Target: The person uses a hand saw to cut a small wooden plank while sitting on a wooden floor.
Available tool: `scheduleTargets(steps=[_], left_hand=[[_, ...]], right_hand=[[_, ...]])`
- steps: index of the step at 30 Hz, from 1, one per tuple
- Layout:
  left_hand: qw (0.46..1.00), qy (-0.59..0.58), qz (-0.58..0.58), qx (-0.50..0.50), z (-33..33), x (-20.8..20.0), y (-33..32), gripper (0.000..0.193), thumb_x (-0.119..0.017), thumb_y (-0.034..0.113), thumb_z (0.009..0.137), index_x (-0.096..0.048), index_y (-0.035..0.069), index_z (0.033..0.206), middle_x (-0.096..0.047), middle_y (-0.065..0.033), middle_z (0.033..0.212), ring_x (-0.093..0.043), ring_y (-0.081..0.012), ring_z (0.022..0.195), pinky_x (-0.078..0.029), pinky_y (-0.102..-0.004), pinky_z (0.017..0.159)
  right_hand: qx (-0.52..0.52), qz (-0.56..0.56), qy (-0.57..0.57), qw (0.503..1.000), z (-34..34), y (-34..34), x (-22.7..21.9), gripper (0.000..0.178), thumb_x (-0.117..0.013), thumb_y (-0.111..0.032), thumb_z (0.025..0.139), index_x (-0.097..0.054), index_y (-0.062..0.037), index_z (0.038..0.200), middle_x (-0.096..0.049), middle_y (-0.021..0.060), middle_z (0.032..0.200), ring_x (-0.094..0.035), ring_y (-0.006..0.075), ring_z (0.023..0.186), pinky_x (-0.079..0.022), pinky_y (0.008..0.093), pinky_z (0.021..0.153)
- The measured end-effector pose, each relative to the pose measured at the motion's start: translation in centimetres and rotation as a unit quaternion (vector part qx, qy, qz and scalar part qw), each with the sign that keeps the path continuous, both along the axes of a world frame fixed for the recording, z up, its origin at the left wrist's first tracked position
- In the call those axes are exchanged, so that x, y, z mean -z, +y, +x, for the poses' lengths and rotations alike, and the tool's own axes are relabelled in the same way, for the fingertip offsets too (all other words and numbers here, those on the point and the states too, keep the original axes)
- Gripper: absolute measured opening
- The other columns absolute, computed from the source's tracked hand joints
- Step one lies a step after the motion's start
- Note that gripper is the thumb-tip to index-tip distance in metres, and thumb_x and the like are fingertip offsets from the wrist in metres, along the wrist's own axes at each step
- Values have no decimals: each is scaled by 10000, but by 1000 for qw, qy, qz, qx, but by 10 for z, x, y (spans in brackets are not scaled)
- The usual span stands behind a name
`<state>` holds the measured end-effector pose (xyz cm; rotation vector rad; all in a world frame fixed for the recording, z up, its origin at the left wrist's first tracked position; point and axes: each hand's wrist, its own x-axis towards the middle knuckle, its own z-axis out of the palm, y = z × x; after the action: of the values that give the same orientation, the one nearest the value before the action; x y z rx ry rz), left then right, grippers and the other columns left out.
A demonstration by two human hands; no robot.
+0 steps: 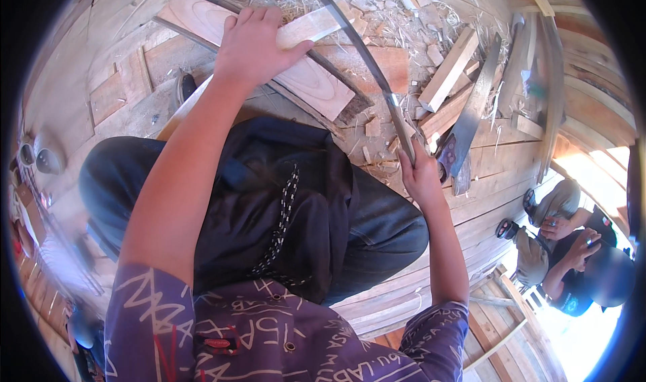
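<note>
My left hand (252, 49) lies over a pale wooden strip (316, 27), its thumb along the near edge and its fingers bent over the end. Beneath the strip, a broad wooden board (326, 86) runs slantwise between dark-edged lengths of wood. In my right hand (422, 171) is the handle of a machete (363, 51), the fingers wrapped round it. Its long, slightly curved blade points away from me and passes by the strip's right part; whether they touch I cannot tell. Just right of that hand lies a handsaw (476, 109) with a dark handle.
Wood shavings (377, 29) and offcuts litter the plank floor ahead. A squared wooden block (449, 69) lies left of the saw. Curved timbers (592, 79) rise at the right. Another person (572, 254) sits at the lower right; part of someone else shows at the lower left.
</note>
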<state>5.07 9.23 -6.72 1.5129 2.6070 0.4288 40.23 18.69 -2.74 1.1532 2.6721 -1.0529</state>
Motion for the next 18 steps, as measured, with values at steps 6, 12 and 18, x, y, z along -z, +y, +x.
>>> scheduleTargets(steps=[6,12,18], left_hand=[[1000,3,-6,1,1,-1,1,556,-643,552,798,-581,50,1029,-625,-112,1067,-535,-265,1085,-362,-398,967],[1000,19,-18,-3,0,-4,0,567,-632,568,804,-586,46,1022,-626,-116,1076,-534,-267,1082,-362,-396,969],[1000,22,10,0,1,3,2,573,-629,568,805,-599,45,1039,-628,-121,1084,-536,-264,1087,-359,-393,975]], right_hand=[[9,-21,1,1000,-30,11,10,151,-586,-113,919,-548,-16,1029,-567,243,624,-608,437,625,-472,466,539],[13,-12,-3,1000,-2,-2,-2,141,-587,-113,920,-535,1,984,-572,257,644,-601,450,628,-462,478,543],[6,-28,11,1000,-28,12,12,144,-588,-125,927,-535,-3,981,-575,259,651,-605,451,636,-463,475,539]])
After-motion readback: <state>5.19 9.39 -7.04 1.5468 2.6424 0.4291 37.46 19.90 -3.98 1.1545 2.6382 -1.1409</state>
